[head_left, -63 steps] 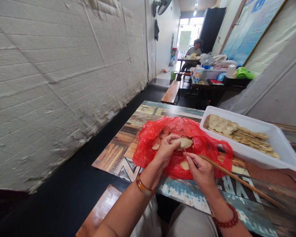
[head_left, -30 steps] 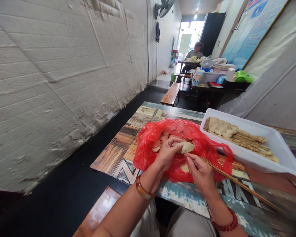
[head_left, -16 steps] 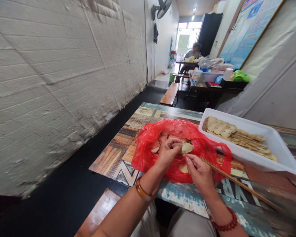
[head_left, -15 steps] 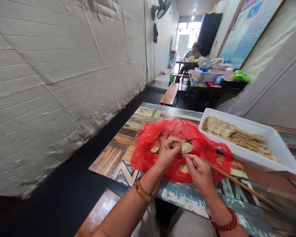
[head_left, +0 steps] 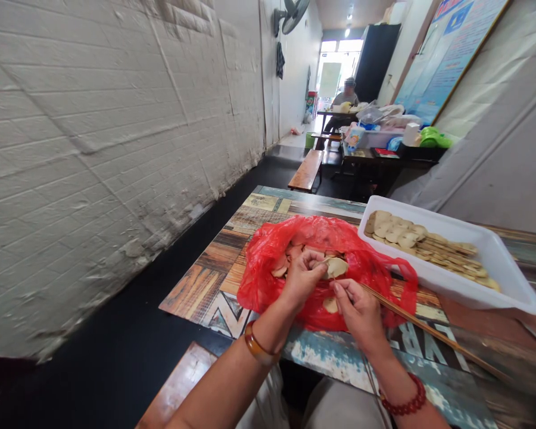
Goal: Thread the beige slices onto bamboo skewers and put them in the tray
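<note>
A pale, thin round potato slice [head_left: 337, 267] is pinched between the thumb and fingers of my left hand [head_left: 306, 275], over an open red plastic bag [head_left: 261, 274]. My right hand [head_left: 358, 307] is closed on a thin skewer [head_left: 370, 375], its tip close to the lower edge of that slice; whether it has gone through, I cannot tell. More slices [head_left: 280, 266] lie inside the bag, partly hidden by my left hand. One loose slice [head_left: 330, 305] rests on the red plastic below my hands.
Right of the bag, a white plastic tray [head_left: 513, 280] holds rows of skewered slices [head_left: 397, 229]. Long wooden sticks [head_left: 446, 339] cross the patterned table [head_left: 205, 271]. Beyond stand a bench [head_left: 307, 170], a cluttered second table [head_left: 361, 156] and a seated person [head_left: 346, 98].
The slice in my left hand has tilted slightly, and the skewer tip now shows against its lower edge. Both hands stay in nearly the same place.
</note>
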Available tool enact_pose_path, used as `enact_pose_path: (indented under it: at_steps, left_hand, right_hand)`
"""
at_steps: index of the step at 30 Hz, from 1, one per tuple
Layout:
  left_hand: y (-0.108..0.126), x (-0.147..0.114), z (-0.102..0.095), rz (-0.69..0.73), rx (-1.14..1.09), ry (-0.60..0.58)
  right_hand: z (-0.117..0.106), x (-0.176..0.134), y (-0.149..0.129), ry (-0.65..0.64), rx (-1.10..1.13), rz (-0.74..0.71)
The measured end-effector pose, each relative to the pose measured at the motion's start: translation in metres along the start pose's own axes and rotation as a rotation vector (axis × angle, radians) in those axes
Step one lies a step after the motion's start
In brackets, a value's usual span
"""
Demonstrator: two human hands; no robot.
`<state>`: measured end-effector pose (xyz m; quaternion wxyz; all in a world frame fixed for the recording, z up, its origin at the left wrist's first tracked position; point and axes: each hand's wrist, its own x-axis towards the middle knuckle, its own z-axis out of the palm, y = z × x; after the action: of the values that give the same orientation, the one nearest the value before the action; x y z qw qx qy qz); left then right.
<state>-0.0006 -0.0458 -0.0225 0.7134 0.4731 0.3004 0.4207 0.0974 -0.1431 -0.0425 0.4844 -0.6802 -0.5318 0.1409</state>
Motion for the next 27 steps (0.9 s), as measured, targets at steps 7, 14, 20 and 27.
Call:
enact_pose_path:
  at_steps: [7, 14, 20, 27]
  left_hand:
    - [-0.0022, -0.0010, -0.0015, -0.019, 0.040, -0.027]
    - [0.0012, -0.0005, -0.0037, -0.146, -0.136, -0.080]
    - [-0.0006, -0.0004, -0.0050, -0.228, -0.231, -0.162]
    - [-0.0037, 0.0059, -0.0090, -0.142, -0.270, -0.056]
  right_hand:
    - [0.0009, 0.0032, 0.0036, 0.000, 0.005, 0.006]
    - [0.0000, 0.0023, 0.0014, -0.029, 0.159, 0.071]
    - [-0.0018, 0.0019, -0.0023, -0.094, 0.198, 0.089]
    - [-0.0019, -0.0041, 0.0002, -0.104, 0.128, 0.066]
